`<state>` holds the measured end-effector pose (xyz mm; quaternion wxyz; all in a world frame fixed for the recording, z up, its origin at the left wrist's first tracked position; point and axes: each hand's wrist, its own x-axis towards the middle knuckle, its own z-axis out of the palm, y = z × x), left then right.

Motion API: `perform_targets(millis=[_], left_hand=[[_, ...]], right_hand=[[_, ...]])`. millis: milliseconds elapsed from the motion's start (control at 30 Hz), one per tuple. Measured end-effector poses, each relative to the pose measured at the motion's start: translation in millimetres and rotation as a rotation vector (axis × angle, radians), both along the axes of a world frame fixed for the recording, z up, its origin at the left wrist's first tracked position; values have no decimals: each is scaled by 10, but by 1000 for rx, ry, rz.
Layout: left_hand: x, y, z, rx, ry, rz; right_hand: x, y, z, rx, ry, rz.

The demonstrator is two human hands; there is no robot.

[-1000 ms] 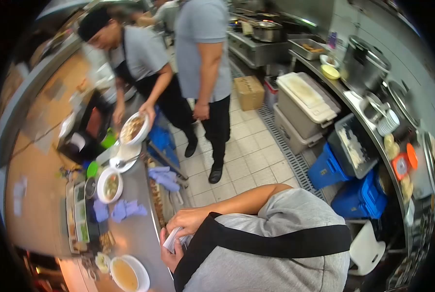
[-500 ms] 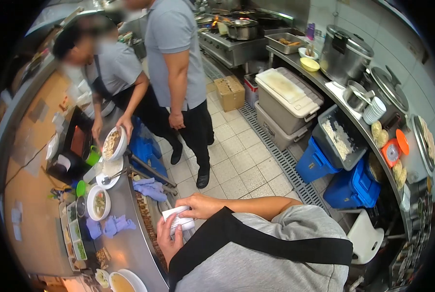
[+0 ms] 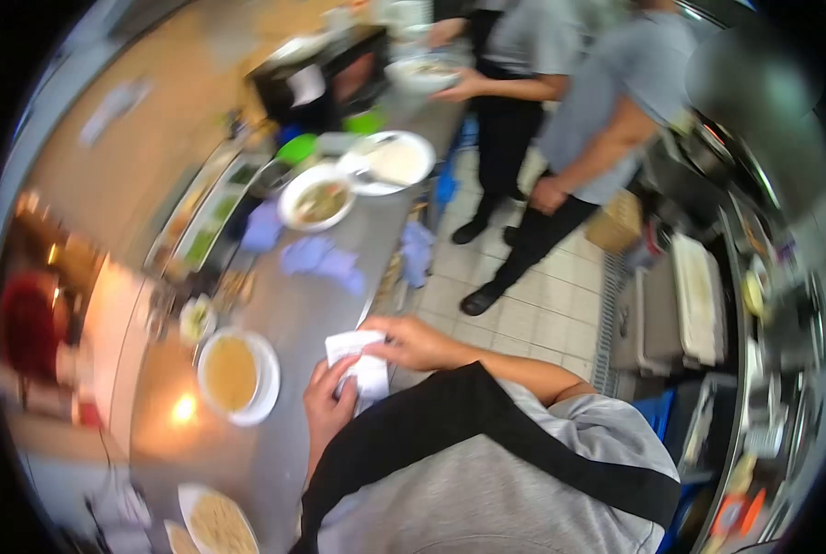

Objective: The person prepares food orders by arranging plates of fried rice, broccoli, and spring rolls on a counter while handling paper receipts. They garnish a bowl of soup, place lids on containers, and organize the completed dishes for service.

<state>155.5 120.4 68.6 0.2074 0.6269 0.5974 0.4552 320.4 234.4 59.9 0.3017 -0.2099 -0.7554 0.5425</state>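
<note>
In front of my chest I hold white paper slips (image 3: 368,374) between both hands, with faint marks on the top one. My left hand (image 3: 328,403) pinches their lower left side. From the right, my right hand (image 3: 413,343) grips the upper edge, its fingers bent over the paper. The steel counter (image 3: 293,309) runs just left of my hands. Nearest on it are a bowl of yellowish soup (image 3: 229,371) on a white plate and crumpled purple cloths (image 3: 325,262).
Farther along stand a bowl of food (image 3: 320,201) and a white plate (image 3: 411,164) with a utensil. Green-filled containers (image 3: 211,224) line the back. A plate of pale food (image 3: 217,523) sits nearer. Two co-workers (image 3: 607,120) stand ahead; one holds a bowl (image 3: 422,76). Bins (image 3: 685,305) are right.
My view has swung left, bringing more of the counter and the soup bowl into sight. The papers stay in both hands, now looking more spread out. The co-worker's bowl is held more level.
</note>
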Motion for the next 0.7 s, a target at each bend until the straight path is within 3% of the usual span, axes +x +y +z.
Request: perform_targets(millis=[167, 367, 500, 633, 700], left_hand=[[-525, -190, -37, -43, -141, 324], [-891, -373, -65, -4, -107, 628], [-1029, -376, -179, -1, -97, 796], [-928, -109, -78, -142, -133, 951], [-889, 114, -143, 45, -5, 932]], right_hand=[[-700, 300, 74, -62, -104, 130], [-1275, 1101, 100, 169, -125, 159], [-1706, 2082, 185, 227, -61, 74], [-2104, 3351, 121, 487, -23, -117], [-2286, 4009, 32, 481, -171, -234]])
